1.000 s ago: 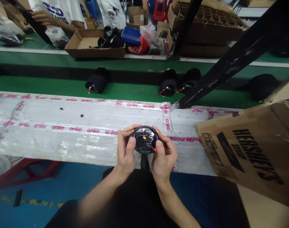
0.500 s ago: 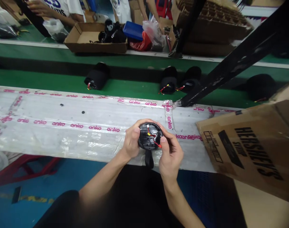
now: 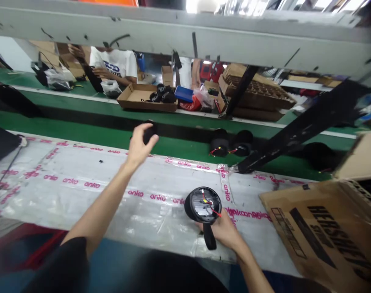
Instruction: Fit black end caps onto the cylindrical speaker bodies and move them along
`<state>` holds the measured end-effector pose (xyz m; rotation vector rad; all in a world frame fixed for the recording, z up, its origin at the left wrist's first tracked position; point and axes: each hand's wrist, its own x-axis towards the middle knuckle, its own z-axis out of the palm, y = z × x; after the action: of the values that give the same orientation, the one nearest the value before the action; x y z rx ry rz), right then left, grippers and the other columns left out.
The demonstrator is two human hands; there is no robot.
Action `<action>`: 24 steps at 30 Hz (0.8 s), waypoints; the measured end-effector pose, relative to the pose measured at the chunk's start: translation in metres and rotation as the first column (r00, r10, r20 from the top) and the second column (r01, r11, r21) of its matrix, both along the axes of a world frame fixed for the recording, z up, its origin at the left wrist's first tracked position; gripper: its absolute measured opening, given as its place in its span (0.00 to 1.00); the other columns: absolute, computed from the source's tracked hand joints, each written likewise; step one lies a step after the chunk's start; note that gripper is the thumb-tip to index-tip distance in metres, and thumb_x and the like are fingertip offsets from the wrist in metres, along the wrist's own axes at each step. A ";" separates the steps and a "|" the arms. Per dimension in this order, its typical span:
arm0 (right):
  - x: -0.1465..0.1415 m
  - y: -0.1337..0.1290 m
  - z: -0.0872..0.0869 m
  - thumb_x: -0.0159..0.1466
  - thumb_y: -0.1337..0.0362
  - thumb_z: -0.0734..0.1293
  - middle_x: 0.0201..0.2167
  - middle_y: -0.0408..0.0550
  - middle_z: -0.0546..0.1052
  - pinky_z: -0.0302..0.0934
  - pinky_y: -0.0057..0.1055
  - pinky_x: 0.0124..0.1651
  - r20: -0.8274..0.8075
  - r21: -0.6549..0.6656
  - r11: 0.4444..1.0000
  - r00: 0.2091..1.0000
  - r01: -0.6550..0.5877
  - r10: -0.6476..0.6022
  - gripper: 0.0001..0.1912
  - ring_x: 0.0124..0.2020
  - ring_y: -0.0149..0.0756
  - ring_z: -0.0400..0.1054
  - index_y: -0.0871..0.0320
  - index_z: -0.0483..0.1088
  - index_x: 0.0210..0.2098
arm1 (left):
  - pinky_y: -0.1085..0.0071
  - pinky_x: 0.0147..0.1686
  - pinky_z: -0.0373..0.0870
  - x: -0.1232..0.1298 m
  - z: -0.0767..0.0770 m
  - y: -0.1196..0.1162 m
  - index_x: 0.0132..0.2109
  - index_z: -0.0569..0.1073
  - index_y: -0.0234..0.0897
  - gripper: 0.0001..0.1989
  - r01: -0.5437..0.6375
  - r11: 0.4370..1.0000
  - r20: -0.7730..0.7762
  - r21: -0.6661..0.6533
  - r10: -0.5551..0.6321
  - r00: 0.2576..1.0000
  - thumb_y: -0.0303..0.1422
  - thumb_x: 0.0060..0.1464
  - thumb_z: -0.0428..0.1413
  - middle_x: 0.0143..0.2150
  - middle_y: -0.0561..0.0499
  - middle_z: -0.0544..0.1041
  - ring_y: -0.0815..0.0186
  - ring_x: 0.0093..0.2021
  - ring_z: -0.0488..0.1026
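Observation:
A black cylindrical housing (image 3: 190, 205) stands over the wrapped bench with its open round end towards me. Red and yellow wires show inside it, and a black strap (image 3: 209, 237) hangs from its near side. My right hand (image 3: 225, 232) grips this housing from the right and below, its fingers partly hidden behind it. Over on the green belt, my left hand (image 3: 139, 144) is curled round another black housing (image 3: 149, 132), thumb on the near right side. Most of that housing is covered by the hand.
Two more black housings (image 3: 219, 143) with wires sit on the green belt (image 3: 179, 144). A slanted black post (image 3: 283, 130) crosses at right, above a cardboard carton (image 3: 313, 228). Beyond the belt are an open box (image 3: 142, 103) and a person in a white shirt (image 3: 124, 63).
My left hand has let go of the wired housing and reached forward left to another on the belt. My right hand keeps the first one. The view has tilted up.

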<state>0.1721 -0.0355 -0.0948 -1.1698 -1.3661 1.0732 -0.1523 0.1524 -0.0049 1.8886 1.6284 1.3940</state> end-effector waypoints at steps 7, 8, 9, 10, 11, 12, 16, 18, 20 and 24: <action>-0.063 0.167 0.033 0.46 0.61 0.86 0.59 0.59 0.80 0.69 0.53 0.66 0.063 0.001 0.994 0.993 -0.105 0.105 0.49 0.59 0.52 0.76 0.61 0.69 0.63 | 0.44 0.64 0.69 -0.084 -0.007 0.074 0.65 0.66 0.28 0.47 -0.346 0.801 -0.258 -0.489 0.246 0.934 0.53 0.48 0.71 0.63 0.23 0.76 0.33 0.65 0.74; -0.074 0.198 0.037 0.48 0.61 0.86 0.59 0.59 0.80 0.68 0.52 0.66 0.082 -0.001 0.997 0.994 -0.076 0.076 0.48 0.59 0.51 0.76 0.61 0.67 0.65 | 0.47 0.62 0.71 -0.086 -0.010 0.072 0.64 0.67 0.30 0.46 -0.339 0.802 -0.247 -0.492 0.244 0.938 0.53 0.48 0.71 0.61 0.25 0.78 0.35 0.63 0.76; -0.085 0.226 0.041 0.52 0.62 0.85 0.60 0.59 0.79 0.68 0.52 0.67 0.105 -0.006 0.999 0.994 -0.040 0.040 0.46 0.61 0.50 0.75 0.61 0.67 0.65 | 0.48 0.60 0.72 -0.086 -0.010 0.070 0.64 0.67 0.31 0.45 -0.336 0.806 -0.238 -0.487 0.247 0.939 0.53 0.49 0.71 0.60 0.27 0.80 0.36 0.61 0.78; -0.094 0.251 0.044 0.56 0.62 0.84 0.61 0.58 0.78 0.68 0.52 0.67 0.129 -0.015 1.000 0.992 -0.002 0.004 0.42 0.61 0.50 0.74 0.61 0.67 0.65 | 0.48 0.60 0.73 -0.087 -0.010 0.066 0.64 0.67 0.32 0.44 -0.335 0.814 -0.229 -0.474 0.254 0.940 0.52 0.49 0.71 0.59 0.28 0.80 0.37 0.60 0.78; -0.102 0.272 0.046 0.62 0.61 0.81 0.61 0.57 0.77 0.69 0.53 0.66 0.152 -0.026 0.999 0.988 0.030 -0.026 0.36 0.61 0.50 0.74 0.60 0.68 0.64 | 0.49 0.59 0.74 -0.087 -0.008 0.061 0.66 0.65 0.32 0.45 -0.333 0.828 -0.219 -0.450 0.259 0.941 0.50 0.50 0.71 0.58 0.29 0.81 0.39 0.60 0.79; -0.108 0.288 0.048 0.66 0.60 0.78 0.62 0.56 0.76 0.70 0.53 0.64 0.173 -0.039 0.998 0.984 0.056 -0.048 0.29 0.61 0.49 0.74 0.59 0.69 0.64 | 0.49 0.60 0.74 -0.087 -0.004 0.055 0.68 0.64 0.34 0.45 -0.326 0.849 -0.208 -0.416 0.260 0.943 0.49 0.50 0.71 0.58 0.31 0.81 0.41 0.60 0.79; -0.115 0.317 0.048 0.74 0.57 0.71 0.61 0.54 0.76 0.74 0.50 0.58 0.213 -0.099 0.992 0.975 0.081 -0.058 0.21 0.57 0.47 0.75 0.58 0.72 0.62 | 0.56 0.67 0.71 -0.081 0.017 0.019 0.72 0.61 0.42 0.49 -0.212 0.956 -0.194 -0.201 0.174 0.966 0.43 0.47 0.73 0.63 0.41 0.75 0.50 0.63 0.76; -0.113 0.314 0.046 0.74 0.56 0.71 0.61 0.54 0.76 0.74 0.50 0.58 0.200 -0.119 0.991 0.979 0.064 -0.039 0.21 0.56 0.47 0.75 0.58 0.71 0.62 | 0.55 0.67 0.72 -0.070 0.026 -0.007 0.71 0.63 0.43 0.50 -0.049 0.998 -0.200 -0.043 0.040 0.979 0.41 0.44 0.74 0.68 0.41 0.68 0.50 0.65 0.74; -0.106 0.302 0.046 0.74 0.57 0.71 0.61 0.54 0.76 0.74 0.51 0.59 0.166 -0.125 0.992 0.986 0.032 -0.011 0.21 0.57 0.47 0.75 0.58 0.71 0.62 | 0.51 0.65 0.75 -0.055 0.030 -0.035 0.71 0.63 0.44 0.50 0.157 0.983 -0.186 0.092 -0.138 0.973 0.40 0.44 0.74 0.70 0.39 0.62 0.48 0.67 0.71; -0.074 0.235 0.048 0.68 0.51 0.75 0.61 0.58 0.78 0.70 0.54 0.64 0.051 -0.109 0.991 0.995 -0.080 0.086 0.26 0.60 0.51 0.76 0.58 0.74 0.60 | 0.47 0.62 0.78 -0.016 0.018 -0.083 0.75 0.57 0.49 0.54 0.450 0.879 -0.089 0.157 -0.441 0.893 0.38 0.46 0.75 0.69 0.38 0.62 0.48 0.64 0.73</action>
<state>0.0983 0.1998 -0.0469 -1.2382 -1.4259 1.1936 -0.1681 0.0691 0.0135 2.2310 1.0124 1.3238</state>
